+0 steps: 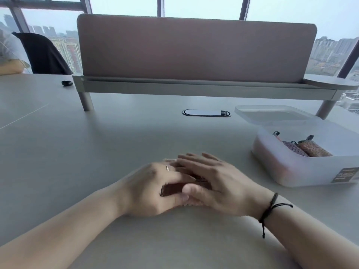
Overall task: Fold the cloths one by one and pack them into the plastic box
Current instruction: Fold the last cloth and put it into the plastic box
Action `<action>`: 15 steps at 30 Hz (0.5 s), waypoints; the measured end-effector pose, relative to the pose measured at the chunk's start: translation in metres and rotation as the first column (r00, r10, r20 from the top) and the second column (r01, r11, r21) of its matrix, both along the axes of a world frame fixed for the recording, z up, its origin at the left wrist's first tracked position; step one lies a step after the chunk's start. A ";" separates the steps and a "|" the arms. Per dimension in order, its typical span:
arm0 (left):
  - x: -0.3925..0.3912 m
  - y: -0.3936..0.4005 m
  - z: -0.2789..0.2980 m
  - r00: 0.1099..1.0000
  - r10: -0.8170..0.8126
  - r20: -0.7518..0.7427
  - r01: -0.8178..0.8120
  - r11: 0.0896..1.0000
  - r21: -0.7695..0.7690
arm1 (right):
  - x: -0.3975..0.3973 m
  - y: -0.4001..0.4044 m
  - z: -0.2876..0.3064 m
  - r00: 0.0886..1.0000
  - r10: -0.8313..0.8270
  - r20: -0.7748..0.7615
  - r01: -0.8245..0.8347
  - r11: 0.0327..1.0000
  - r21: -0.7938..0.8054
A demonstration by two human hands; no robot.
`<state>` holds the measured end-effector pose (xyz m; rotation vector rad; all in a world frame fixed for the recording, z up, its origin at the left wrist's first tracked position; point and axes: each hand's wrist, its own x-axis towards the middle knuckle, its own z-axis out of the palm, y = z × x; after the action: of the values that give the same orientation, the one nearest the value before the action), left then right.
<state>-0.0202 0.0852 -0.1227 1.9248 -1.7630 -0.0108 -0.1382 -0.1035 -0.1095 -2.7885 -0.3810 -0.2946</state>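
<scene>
Cloth, a small dark brown folded piece [172, 189], lies on the grey desk [116, 144] under both of my hands, and only a sliver of it shows between them. My left hand [153, 189], with a thin ring on one finger, has its fingers bent over the cloth's left end with the thumb along the near edge. My right hand [211, 183], with a black cord bracelet at the wrist, lies across the top with fingers nearly straight, pressing the bundle flat while the thumb meets the near side. From here I cannot tell how many folds are in it.

Well to the right sits the translucent white plastic box [291, 171], open, with its clear lid [272, 115] resting behind it. Inside I see at least two rolled or folded cloths [307, 149], one purplish, one orange-tan, lying side by side.

I judge the task well along: some cloths are packed, this one is near the end of its folding, and I see no other loose cloth on the desk. What remains is to carry this piece over and set it in beside the others.
</scene>
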 end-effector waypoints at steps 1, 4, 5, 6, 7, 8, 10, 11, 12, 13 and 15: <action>-0.001 0.000 0.000 1.000 -0.013 0.003 0.013 0.996 0.085 | -0.002 0.002 -0.004 0.994 0.010 -0.108 -0.020 0.996 -0.088; -0.004 0.004 -0.002 0.999 -0.017 0.030 0.012 0.983 0.184 | -0.008 0.000 -0.009 0.970 -0.050 -0.237 0.002 0.980 -0.199; -0.004 0.006 -0.002 0.999 -0.015 0.051 0.004 0.980 0.200 | -0.010 -0.001 -0.008 0.967 -0.069 -0.247 0.015 0.977 -0.213; -0.004 0.008 -0.003 0.997 -0.007 0.071 -0.009 0.975 0.223 | -0.012 -0.003 -0.007 0.963 -0.088 -0.255 0.029 0.974 -0.225; -0.005 0.010 -0.002 0.996 0.006 0.084 -0.028 0.967 0.253 | -0.012 -0.004 -0.007 0.959 -0.101 -0.263 0.038 0.971 -0.235; -0.005 0.013 -0.002 0.996 0.022 0.087 -0.046 0.957 0.285 | -0.013 -0.005 -0.007 0.957 -0.112 -0.269 0.044 0.969 -0.244; -0.006 0.016 0.000 0.996 0.039 0.079 -0.064 0.938 0.341 | -0.015 -0.007 -0.007 0.950 -0.134 -0.281 0.060 0.965 -0.255; -0.007 0.017 0.001 0.996 0.041 0.080 -0.067 0.930 0.361 | -0.017 -0.008 -0.007 0.947 -0.142 -0.288 0.066 0.964 -0.257; -0.008 0.019 0.002 0.995 0.042 0.086 -0.071 0.924 0.375 | -0.018 -0.010 -0.006 0.945 -0.145 -0.294 0.068 0.964 -0.257; -0.009 0.020 0.003 0.994 0.045 0.096 -0.079 0.919 0.386 | -0.019 -0.012 -0.006 0.945 -0.142 -0.295 0.066 0.965 -0.254; -0.010 0.022 0.003 0.992 0.058 0.111 -0.099 0.909 0.405 | -0.020 -0.015 -0.007 0.945 -0.137 -0.298 0.064 0.968 -0.242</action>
<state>-0.0298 0.1075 -0.1200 2.3262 -1.8563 -0.2868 -0.1585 -0.1187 -0.1168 -3.0179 -0.2049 0.1848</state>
